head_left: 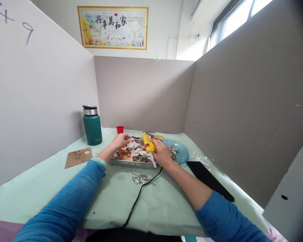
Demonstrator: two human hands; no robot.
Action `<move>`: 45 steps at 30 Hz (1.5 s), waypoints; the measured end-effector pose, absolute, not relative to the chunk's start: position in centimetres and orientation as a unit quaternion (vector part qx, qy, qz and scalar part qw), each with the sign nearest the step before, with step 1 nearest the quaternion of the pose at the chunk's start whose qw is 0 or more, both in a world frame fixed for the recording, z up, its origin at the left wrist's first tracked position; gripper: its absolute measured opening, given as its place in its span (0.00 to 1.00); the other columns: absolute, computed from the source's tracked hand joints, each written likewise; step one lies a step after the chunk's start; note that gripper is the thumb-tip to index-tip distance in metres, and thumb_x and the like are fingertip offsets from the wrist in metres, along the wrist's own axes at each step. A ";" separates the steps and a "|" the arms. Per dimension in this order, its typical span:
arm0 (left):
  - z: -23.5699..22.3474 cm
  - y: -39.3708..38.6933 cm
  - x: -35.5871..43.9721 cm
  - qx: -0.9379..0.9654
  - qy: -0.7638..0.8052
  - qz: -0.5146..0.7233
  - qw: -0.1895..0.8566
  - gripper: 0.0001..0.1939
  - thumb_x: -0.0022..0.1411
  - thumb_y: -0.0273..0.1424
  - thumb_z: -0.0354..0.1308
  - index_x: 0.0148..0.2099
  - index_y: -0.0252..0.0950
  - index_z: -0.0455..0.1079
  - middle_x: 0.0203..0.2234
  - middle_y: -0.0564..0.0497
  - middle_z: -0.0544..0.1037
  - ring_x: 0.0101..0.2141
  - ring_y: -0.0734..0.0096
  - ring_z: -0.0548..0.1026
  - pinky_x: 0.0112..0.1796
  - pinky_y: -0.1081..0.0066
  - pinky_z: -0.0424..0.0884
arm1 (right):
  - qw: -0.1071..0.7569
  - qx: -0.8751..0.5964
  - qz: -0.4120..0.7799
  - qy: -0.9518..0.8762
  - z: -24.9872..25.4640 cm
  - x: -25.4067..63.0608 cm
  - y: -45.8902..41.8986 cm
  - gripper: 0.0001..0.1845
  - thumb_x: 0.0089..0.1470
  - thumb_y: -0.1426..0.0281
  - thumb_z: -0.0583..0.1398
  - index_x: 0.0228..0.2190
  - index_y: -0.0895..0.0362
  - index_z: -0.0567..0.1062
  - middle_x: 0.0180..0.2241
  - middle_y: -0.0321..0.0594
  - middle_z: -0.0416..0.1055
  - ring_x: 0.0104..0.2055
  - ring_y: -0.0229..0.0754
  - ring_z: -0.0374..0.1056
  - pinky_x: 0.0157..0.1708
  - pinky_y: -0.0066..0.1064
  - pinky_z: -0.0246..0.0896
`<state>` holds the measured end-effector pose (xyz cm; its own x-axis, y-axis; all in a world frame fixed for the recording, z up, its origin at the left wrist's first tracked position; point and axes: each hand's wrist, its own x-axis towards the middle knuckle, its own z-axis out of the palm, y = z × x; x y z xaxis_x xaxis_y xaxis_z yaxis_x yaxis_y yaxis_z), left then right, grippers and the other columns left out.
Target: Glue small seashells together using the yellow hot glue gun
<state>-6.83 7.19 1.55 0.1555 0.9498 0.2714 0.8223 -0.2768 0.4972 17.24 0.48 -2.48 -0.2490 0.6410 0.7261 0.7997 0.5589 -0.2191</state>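
Note:
My right hand point(164, 154) is wrapped round a yellow hot glue gun point(147, 142), with a pale glue stick point(153, 160) sticking out of its near end. The gun is above the right part of a shallow metal tray point(133, 164) full of mixed shells point(136, 154). Over the tray's far left part, my left hand point(120, 140) has its fingers pinched at a white shell-like piece with red marks point(131, 144). A black cord point(138, 195) runs from near my right hand down to the table's front edge. Several small silvery metal pieces point(140, 178) lie in front of the tray.
A blue ribbed plate point(183, 153) with small shells stands right of the tray. Yellow-handled scissors point(159, 137) and a red cup point(120, 129) are behind. A green bottle point(92, 129) and brown card point(77, 158) are left; a black flat strip point(208, 179) lies right. Partitions enclose the table.

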 end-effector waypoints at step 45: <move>3.1 5.0 -7.0 0.798 0.598 -0.005 -0.073 0.10 0.45 0.34 0.62 0.33 0.42 0.78 0.32 0.45 0.79 0.36 0.60 0.75 0.38 0.70 0.66 | 0.465 -0.445 -0.053 -0.763 -2.7 16.8 0.6 0.19 0.46 0.74 0.56 0.43 0.56 0.69 0.42 0.43 0.71 0.44 0.47 0.66 0.42 0.35 0.60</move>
